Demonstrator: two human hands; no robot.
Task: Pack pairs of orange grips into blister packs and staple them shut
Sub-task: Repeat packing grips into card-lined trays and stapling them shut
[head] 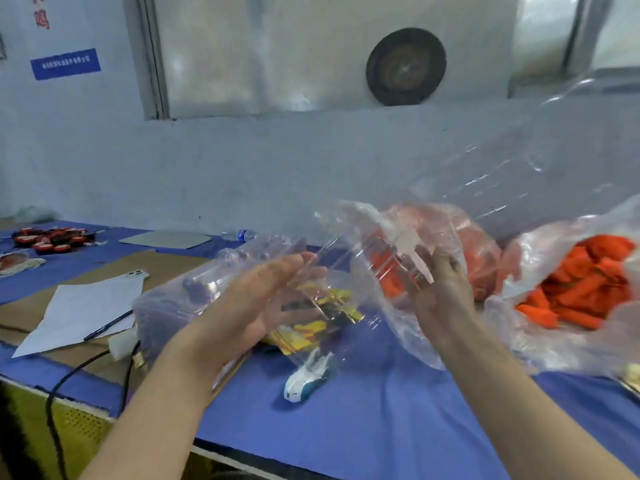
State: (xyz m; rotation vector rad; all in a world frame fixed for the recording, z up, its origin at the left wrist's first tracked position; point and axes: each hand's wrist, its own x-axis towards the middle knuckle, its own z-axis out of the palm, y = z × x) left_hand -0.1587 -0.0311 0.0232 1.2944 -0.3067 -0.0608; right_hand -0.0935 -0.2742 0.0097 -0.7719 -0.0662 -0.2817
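White print on the blue wall sign (65, 64) is unreadable.

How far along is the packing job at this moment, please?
No filled or stapled pack is visible yet. In hand: the left hand steadies a stack of empty clear blisters while the right hand grips one shell. Left to do: the orange grips lie in their bags and the stapler lies on the blue table, untouched.
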